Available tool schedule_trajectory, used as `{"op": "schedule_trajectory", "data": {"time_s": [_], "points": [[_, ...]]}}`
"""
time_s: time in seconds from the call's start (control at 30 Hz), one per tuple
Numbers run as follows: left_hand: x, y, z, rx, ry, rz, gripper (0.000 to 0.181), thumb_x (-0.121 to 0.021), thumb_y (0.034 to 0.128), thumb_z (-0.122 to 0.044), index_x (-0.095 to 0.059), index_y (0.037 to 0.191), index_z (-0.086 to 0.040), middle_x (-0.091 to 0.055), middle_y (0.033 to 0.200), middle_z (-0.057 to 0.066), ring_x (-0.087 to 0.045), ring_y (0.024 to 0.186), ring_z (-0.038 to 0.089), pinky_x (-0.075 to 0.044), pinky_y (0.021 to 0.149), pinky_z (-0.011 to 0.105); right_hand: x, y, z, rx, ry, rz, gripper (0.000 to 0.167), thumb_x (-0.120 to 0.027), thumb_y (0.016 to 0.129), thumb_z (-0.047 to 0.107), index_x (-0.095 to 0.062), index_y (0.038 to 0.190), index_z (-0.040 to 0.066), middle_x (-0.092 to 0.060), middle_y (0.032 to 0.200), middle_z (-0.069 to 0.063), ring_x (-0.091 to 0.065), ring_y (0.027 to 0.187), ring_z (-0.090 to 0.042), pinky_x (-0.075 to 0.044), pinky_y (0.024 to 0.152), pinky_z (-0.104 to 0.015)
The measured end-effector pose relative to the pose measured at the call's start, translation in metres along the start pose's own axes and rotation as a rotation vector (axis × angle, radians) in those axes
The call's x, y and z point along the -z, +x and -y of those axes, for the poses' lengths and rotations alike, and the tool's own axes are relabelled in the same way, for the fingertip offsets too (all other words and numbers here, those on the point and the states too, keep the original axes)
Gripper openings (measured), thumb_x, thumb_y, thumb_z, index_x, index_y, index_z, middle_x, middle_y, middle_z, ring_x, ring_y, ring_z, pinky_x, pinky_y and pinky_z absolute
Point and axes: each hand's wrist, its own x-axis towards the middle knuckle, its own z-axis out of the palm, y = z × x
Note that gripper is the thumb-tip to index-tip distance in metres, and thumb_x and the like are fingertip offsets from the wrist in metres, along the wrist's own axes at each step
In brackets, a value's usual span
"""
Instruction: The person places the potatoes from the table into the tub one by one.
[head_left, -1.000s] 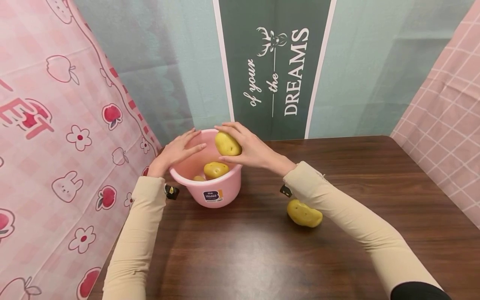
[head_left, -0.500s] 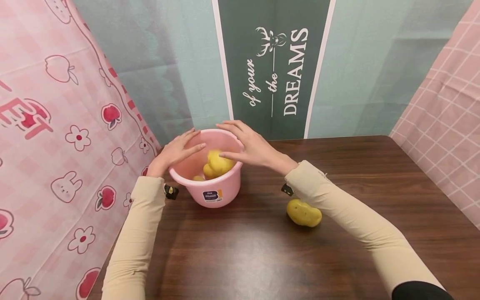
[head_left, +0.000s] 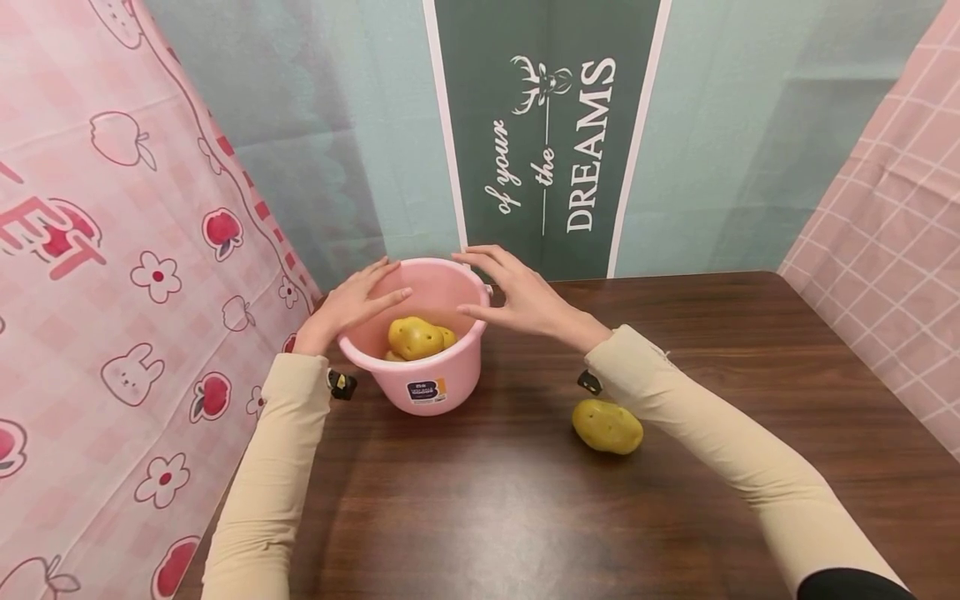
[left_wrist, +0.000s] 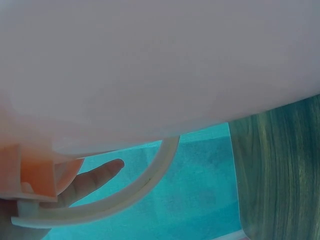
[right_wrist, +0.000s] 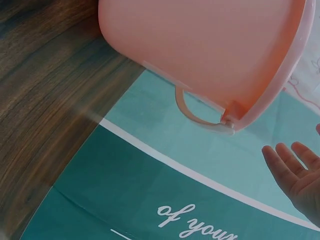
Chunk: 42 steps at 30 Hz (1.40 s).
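A pink bucket stands upright at the left of the table, with several yellow potatoes lying inside. My left hand rests on its left rim, thumb over the opening and fingers along the edge. Beside the right rim, my right hand holds nothing, its fingers and thumb spread apart. In the right wrist view that hand is apart from the bucket. The left wrist view shows the bucket wall, its handle and a finger behind it.
Another potato lies on the brown wooden table, below my right wrist. A pink patterned cloth hangs at the left, a teal and green one at the back, and a pink checked one at the right.
My right hand has let go of the potato it held over the bucket, and that potato now lies inside. The right hand has moved slightly right. My left hand has stayed in place.
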Motion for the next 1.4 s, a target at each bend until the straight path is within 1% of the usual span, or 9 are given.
{"op": "schedule_trajectory", "data": {"time_s": [0.07, 0.2, 0.33, 0.53, 0.73, 0.97, 1.1, 1.23, 1.4], "points": [[0.0, 0.0, 0.0, 0.002, 0.001, 0.001, 0.078, -0.04, 0.0821, -0.072, -0.023, 0.147, -0.032, -0.013, 0.156, -0.002, -0.013, 0.141, 0.035, -0.012, 0.102, 0.071, 0.001, -0.001, -0.001, 0.0, -0.001, -0.002, 0.068, -0.068, 0.078, 0.05, -0.044, 0.137, 0.025, -0.043, 0.137, 0.002, -0.044, 0.116, -0.011, -0.048, 0.082, -0.033], [-0.001, 0.0, 0.001, 0.005, 0.001, -0.003, 0.078, -0.04, 0.0818, -0.072, -0.023, 0.147, -0.033, -0.013, 0.156, -0.003, -0.012, 0.141, 0.034, -0.012, 0.102, 0.071, 0.003, -0.003, -0.003, -0.003, -0.009, -0.007, 0.067, -0.068, 0.078, 0.05, -0.045, 0.137, 0.026, -0.043, 0.136, 0.004, -0.042, 0.123, -0.012, -0.047, 0.09, -0.037], [-0.001, 0.0, 0.002, 0.004, 0.001, -0.008, 0.078, -0.04, 0.0819, -0.073, -0.023, 0.147, -0.033, -0.013, 0.156, -0.003, -0.012, 0.141, 0.035, -0.012, 0.102, 0.071, 0.004, -0.006, -0.006, -0.016, -0.013, -0.005, 0.068, -0.068, 0.078, 0.05, -0.044, 0.137, 0.026, -0.044, 0.136, 0.004, -0.041, 0.124, -0.013, -0.046, 0.094, -0.039], [-0.001, 0.0, 0.003, -0.001, 0.0, -0.006, 0.078, -0.04, 0.0824, -0.072, -0.023, 0.147, -0.033, -0.012, 0.156, -0.002, -0.012, 0.141, 0.037, -0.011, 0.103, 0.07, 0.006, -0.013, -0.01, -0.059, -0.007, 0.022, 0.07, -0.07, 0.077, 0.048, -0.042, 0.138, 0.03, -0.042, 0.137, 0.006, -0.04, 0.125, -0.013, -0.046, 0.095, -0.041], [-0.001, 0.001, 0.003, 0.003, 0.007, -0.001, 0.078, -0.04, 0.0825, -0.072, -0.023, 0.147, -0.033, -0.012, 0.156, -0.002, -0.012, 0.141, 0.037, -0.011, 0.102, 0.071, 0.006, -0.019, -0.015, -0.062, -0.014, 0.01, 0.069, -0.07, 0.077, 0.049, -0.044, 0.137, 0.026, -0.043, 0.136, 0.004, -0.04, 0.125, -0.013, -0.046, 0.095, -0.043], [-0.001, 0.001, 0.002, 0.005, 0.004, 0.001, 0.079, -0.041, 0.0821, -0.072, -0.023, 0.148, -0.032, -0.012, 0.156, -0.001, -0.012, 0.141, 0.036, -0.012, 0.102, 0.071, 0.008, -0.026, -0.022, -0.088, -0.032, 0.018, 0.068, -0.067, 0.078, 0.051, -0.043, 0.138, 0.029, -0.042, 0.137, 0.005, -0.04, 0.126, -0.013, -0.045, 0.096, -0.043], [-0.001, 0.001, 0.003, 0.006, 0.003, -0.001, 0.079, -0.04, 0.0818, -0.072, -0.023, 0.147, -0.033, -0.012, 0.156, -0.002, -0.012, 0.141, 0.037, -0.011, 0.102, 0.071, 0.01, -0.03, -0.025, -0.094, -0.027, 0.008, 0.069, -0.071, 0.077, 0.048, -0.043, 0.137, 0.03, -0.042, 0.137, 0.006, -0.04, 0.126, -0.014, -0.045, 0.095, -0.045], [-0.001, 0.001, 0.003, 0.008, 0.002, -0.006, 0.078, -0.04, 0.0818, -0.073, -0.022, 0.147, -0.033, -0.012, 0.156, -0.002, -0.012, 0.141, 0.037, -0.011, 0.102, 0.071, 0.014, -0.033, -0.028, -0.089, -0.037, 0.0, 0.068, -0.069, 0.077, 0.049, -0.044, 0.137, 0.03, -0.042, 0.137, 0.007, -0.04, 0.126, -0.014, -0.045, 0.096, -0.045], [-0.001, 0.002, 0.003, 0.008, 0.002, -0.007, 0.078, -0.04, 0.0818, -0.072, -0.022, 0.147, -0.034, -0.012, 0.156, -0.003, -0.012, 0.141, 0.035, -0.011, 0.102, 0.071, 0.017, -0.036, -0.033, -0.093, -0.051, -0.004, 0.067, -0.064, 0.079, 0.055, -0.045, 0.137, 0.028, -0.043, 0.136, 0.006, -0.041, 0.125, -0.015, -0.045, 0.095, -0.044]]}}
